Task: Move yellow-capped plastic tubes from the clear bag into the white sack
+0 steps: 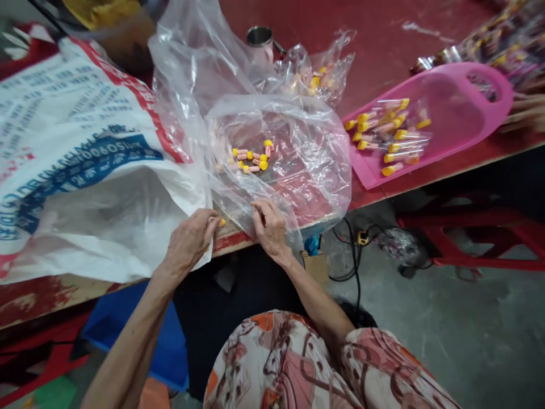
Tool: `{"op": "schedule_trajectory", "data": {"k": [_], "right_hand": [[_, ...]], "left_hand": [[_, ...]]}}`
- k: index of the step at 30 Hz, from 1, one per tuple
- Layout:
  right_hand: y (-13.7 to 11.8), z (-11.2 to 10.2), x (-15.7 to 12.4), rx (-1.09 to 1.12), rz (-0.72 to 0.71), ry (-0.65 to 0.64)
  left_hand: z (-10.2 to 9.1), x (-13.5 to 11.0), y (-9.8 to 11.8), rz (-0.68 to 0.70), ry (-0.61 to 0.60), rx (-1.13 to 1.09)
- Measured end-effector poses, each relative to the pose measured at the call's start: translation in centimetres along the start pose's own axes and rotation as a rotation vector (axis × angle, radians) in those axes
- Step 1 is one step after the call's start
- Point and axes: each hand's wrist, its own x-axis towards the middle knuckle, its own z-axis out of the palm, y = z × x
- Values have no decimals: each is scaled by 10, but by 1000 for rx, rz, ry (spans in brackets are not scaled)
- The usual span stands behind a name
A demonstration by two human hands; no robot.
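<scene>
My left hand [192, 241] is closed at the table's front edge, beside the mouth of a white printed sack [128, 196]. A small yellow-capped tube [222, 222] shows at its fingertips, mostly hidden by the fingers. My right hand [269, 228] is pinched on the near edge of a clear plastic bag [315, 153]. Inside that bag lie several small tubes [254, 162] with yellow caps and pink-and-white contents.
A pink scoop-shaped tray [451, 113] holds several wrapped yellow-capped tubes [395, 136]. Behind the bag are a metal cup [259, 42] and another bag of yellow-capped pieces [317, 79]. Another person's hand [525, 113] is at the right. Cables [355, 267] hang below.
</scene>
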Motion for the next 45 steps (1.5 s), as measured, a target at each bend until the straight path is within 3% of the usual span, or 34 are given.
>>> {"op": "schedule_trajectory", "data": {"k": [4,10,15,20,25,27,31,37,42,45], "right_hand": [[2,1,-4,-35,-39,-26],[1,1,-5,-120,-16,-65],[0,0,-5,-141,-21,-94],[1,0,-6,-153,-80,-56],[2,2,-7,-184,-122,-48],[1,2,-6,-195,-141,-33],[0,2,-6,-196,-119,-51],[-2,3,-4,-207,-106,-76],[-5,3,1,-227,-63,-133],[-4,4,5,-247,-54,-183]], "left_hand": [[2,-6,3,-78,168,-17],[19,0,20,-156,26,-103],[27,1,19,-193,236,-160],[42,1,20,-170,228,-78],[43,-2,16,-94,670,-162],[49,0,16,-45,739,-124],[59,7,12,51,646,50],[51,-1,6,64,789,-20],[41,-5,11,36,414,-56],[34,-5,18,1,474,-81]]}}
